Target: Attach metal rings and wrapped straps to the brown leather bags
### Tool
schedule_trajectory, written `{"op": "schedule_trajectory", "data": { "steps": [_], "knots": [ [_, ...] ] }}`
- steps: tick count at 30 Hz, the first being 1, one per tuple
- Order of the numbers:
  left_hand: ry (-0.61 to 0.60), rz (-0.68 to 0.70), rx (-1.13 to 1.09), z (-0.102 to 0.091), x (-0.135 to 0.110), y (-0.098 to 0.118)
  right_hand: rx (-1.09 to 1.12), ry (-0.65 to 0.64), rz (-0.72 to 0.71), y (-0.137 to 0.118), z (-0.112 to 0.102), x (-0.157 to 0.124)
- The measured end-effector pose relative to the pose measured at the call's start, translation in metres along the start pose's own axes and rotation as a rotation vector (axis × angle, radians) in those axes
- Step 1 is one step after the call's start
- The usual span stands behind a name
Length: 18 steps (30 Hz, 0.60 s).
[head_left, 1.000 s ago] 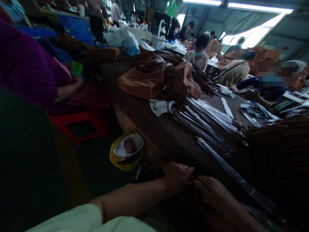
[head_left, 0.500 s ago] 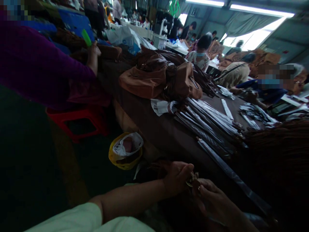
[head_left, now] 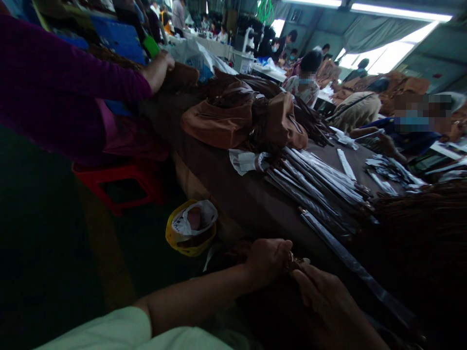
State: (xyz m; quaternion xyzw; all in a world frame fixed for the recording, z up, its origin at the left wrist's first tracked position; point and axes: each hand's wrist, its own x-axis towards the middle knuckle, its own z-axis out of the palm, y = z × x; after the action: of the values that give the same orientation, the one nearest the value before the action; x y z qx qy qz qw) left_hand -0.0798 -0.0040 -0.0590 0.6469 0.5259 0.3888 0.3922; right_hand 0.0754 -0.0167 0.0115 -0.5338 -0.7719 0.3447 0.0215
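My left hand (head_left: 268, 258) is closed at the near edge of the brown work table (head_left: 233, 184), fingers pinched on a small metal clasp (head_left: 295, 261). My right hand (head_left: 326, 301) meets it from the right, fingertips pressed on the same clasp. A dark strap below the hands is too dim to make out. Just beyond lies a row of long dark straps in clear sleeves (head_left: 317, 187).
Brown leather bags (head_left: 241, 119) are piled mid-table. A person in a purple sleeve (head_left: 69, 82) reaches over the far left edge, above a red stool (head_left: 120, 182). A yellow bin (head_left: 189, 228) stands on the floor. Several people work at the right side.
The purple-sleeved arm has swung from the lap up and right onto the table. My hands stayed together at the table edge; the metal clasp came into sight between them.
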Motion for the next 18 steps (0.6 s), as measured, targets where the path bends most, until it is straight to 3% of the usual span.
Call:
{"op": "schedule_trajectory", "data": {
  "steps": [3,5,8,12,15,18],
  "knots": [
    [0.054,0.261,-0.088,-0.009,-0.002,0.001,0.14,-0.111,0.007,0.013,-0.019,-0.001],
    [-0.065,0.385,-0.168,-0.012,-0.004,0.0,0.209,-0.214,0.017,0.018,-0.029,-0.003],
    [-0.249,0.312,-0.199,-0.012,-0.008,0.0,0.255,-0.278,0.001,0.025,-0.037,-0.003],
    [-0.183,0.176,0.052,-0.002,-0.009,0.005,0.276,-0.258,-0.009,0.027,-0.032,0.002],
    [-0.104,0.048,0.293,0.01,-0.005,0.011,-0.102,-0.128,0.156,0.013,-0.015,0.002],
    [-0.108,-0.027,0.355,0.018,0.001,0.014,-0.558,0.066,0.305,-0.007,0.004,-0.006]
  ]
}}
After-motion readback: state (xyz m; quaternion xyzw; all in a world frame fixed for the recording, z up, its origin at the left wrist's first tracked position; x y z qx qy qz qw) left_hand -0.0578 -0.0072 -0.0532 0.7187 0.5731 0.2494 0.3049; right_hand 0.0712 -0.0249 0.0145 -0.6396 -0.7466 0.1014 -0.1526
